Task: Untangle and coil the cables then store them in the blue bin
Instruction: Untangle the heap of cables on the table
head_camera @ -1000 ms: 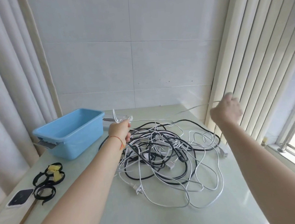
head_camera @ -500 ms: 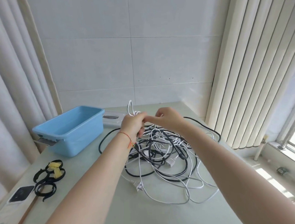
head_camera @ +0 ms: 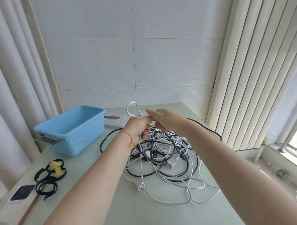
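Right hand [head_camera: 163, 119], flung out toward the blinds a second ago with a white strand drawn taut, is back at the left hand [head_camera: 138, 128]. Reads as one more turn laid onto a coil, so coiling of the white cable [head_camera: 133, 108] has begun while most of the job waits.

Left fist, raised above the tangle [head_camera: 163, 156], grips gathered white loops; one loop pokes up above the knuckles. Right forefinger points left over that fist, other fingers curled under, apparently pinching strands. Both forearms reach forward over the table [head_camera: 114, 212].

Blue bin [head_camera: 72, 131] sits left of the pile, nothing seen inside.
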Motion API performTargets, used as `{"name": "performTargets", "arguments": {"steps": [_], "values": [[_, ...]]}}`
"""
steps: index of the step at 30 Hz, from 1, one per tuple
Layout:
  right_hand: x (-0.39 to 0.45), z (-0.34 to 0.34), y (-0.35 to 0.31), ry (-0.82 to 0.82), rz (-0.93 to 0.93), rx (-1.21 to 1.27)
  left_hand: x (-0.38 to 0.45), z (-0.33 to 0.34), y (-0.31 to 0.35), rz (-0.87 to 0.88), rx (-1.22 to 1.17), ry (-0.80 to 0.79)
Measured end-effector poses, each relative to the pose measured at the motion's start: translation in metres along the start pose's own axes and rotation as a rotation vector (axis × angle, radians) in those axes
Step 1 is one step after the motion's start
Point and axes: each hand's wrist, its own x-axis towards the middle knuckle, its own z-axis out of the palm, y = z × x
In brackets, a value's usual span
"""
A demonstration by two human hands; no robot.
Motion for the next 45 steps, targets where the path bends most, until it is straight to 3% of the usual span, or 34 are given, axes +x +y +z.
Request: {"name": "performTargets", "arguments": {"steps": [2, 6, 8, 10, 15, 18, 22, 24, 26, 30, 33, 37, 39, 41, 45], "values": [[0.000, -0.009, 0.008, 0.057, -0.004, -0.046, -0.001, -0.015, 0.003, -0.009, 0.040, -0.035], [0.015, -0.044, 0.039, 0.615, 0.180, 0.162, -0.010, -0.045, 0.005, -0.033, 0.046, -0.172], [0.018, -0.051, 0.051, 0.719, 0.372, -0.084, -0.015, -0.049, 0.008, -0.056, 0.023, -0.231], [0.018, -0.046, 0.048, 0.670, 0.381, -0.231, -0.014, -0.048, 0.008, -0.092, 0.042, -0.213], [0.008, -0.008, -0.003, 0.371, -0.089, -0.081, -0.013, -0.032, 0.009, -0.087, 0.143, -0.107], [0.008, 0.004, -0.010, 0.122, -0.072, -0.138, -0.014, -0.030, 0.011, 0.020, 0.163, -0.011], [0.009, -0.004, -0.001, 0.210, 0.010, -0.058, -0.009, -0.045, 0.007, 0.151, 0.236, 0.212], [0.007, -0.014, 0.001, 0.229, -0.003, -0.144, -0.005, -0.055, 0.005, 0.243, 0.528, 0.350], [0.007, -0.023, 0.002, 0.188, -0.043, -0.329, -0.003, -0.059, 0.002, 0.307, 0.863, 0.388], [0.010, -0.040, 0.003, 0.042, -0.090, -0.633, -0.014, -0.055, 0.010, 0.206, 1.275, 0.154], [0.008, -0.057, 0.013, -0.094, -0.107, -0.383, -0.024, -0.055, 0.014, 0.070, 1.158, -0.053], [-0.001, -0.065, 0.028, -0.403, -0.139, 0.336, -0.029, -0.059, 0.011, -0.071, 0.553, -0.469], [-0.004, -0.060, 0.027, -0.438, -0.129, 0.508, -0.030, -0.059, 0.013, -0.126, 0.389, -0.552], [-0.003, -0.051, 0.024, -0.391, -0.120, 0.432, -0.027, -0.055, 0.015, -0.153, 0.393, -0.520], [-0.003, -0.025, 0.012, -0.278, -0.099, 0.002, -0.015, -0.043, 0.016, -0.144, 0.540, -0.220]]}}
